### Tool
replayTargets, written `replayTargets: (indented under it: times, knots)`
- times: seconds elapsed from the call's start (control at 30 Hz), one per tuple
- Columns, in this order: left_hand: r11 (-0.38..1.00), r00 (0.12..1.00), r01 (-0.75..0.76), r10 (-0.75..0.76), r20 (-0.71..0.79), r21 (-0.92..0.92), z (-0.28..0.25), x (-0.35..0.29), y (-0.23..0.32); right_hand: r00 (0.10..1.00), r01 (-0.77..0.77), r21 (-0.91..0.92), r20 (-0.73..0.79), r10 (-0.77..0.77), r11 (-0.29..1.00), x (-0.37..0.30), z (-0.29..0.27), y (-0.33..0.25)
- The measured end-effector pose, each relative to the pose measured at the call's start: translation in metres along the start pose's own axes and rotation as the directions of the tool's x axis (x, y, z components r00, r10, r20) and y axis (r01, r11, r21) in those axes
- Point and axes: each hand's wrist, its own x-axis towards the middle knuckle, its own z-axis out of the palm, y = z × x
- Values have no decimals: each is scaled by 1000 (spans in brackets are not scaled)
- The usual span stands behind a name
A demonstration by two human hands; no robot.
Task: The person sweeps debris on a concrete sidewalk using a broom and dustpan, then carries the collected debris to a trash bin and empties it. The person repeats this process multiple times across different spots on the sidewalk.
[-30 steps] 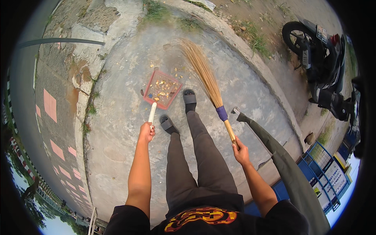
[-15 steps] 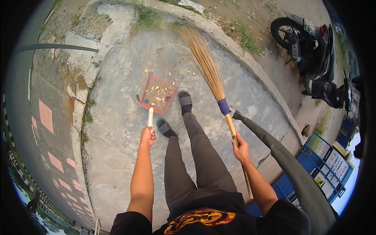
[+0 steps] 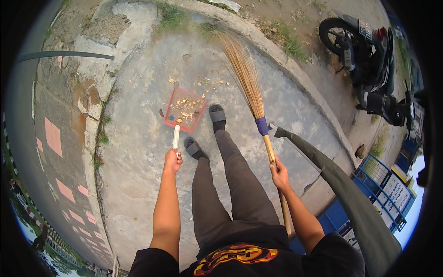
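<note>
My left hand (image 3: 173, 160) is closed around the white handle (image 3: 176, 137) of a red dustpan (image 3: 187, 129) lying on the concrete. Dry yellowish leaf bits (image 3: 185, 102) and a small blue piece (image 3: 171, 117) are in the pan. To the right, my right hand (image 3: 279, 173) grips the wooden stick of a broom (image 3: 248, 78) made of thin stiff bristles, bound with a purple band (image 3: 261, 126). The bristles point away from me, beyond my feet; their tips blur near the far curb. More leaf bits (image 3: 213, 83) lie scattered just past the pan.
My sandalled feet (image 3: 217, 113) stand beside the dustpan. A raised concrete curb (image 3: 295, 76) bounds the far and right sides. A motorcycle (image 3: 364, 64) is parked beyond it. At right are a long olive-green pole-like thing (image 3: 341, 189) and a blue metal frame (image 3: 376, 180).
The broom's bristles have shifted slightly to the right, while my right hand and the stick's near end have moved a little left. The dustpan has hardly moved.
</note>
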Motion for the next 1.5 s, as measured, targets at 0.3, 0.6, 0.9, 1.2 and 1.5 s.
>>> replayTargets:
  times: [0.3, 0.6, 0.9, 1.2, 1.5]
  knots:
    - [994, 1000, -12, 12, -3, 104, 1, 11, -5, 989, -109, -256, 72, 131, 960, 66, 43, -19]
    - [993, 1000, -14, 13, 10, 117, -17, 19, -14, 990, -128, 79, -53, 132, 989, 22, 72, -10]
    - [993, 998, -36, 29, 59, 114, -28, 29, -25, 938, -315, 178, 211, 277, 932, 0, 110, -19]
    - [998, 995, -32, 27, 92, 50, -51, 35, -33, 988, -105, 216, 131, 78, 971, 70, 157, -67]
    - [999, 993, -39, 38, 109, 5, -52, 36, -33, 990, -131, 369, 96, 102, 920, 5, 126, -55]
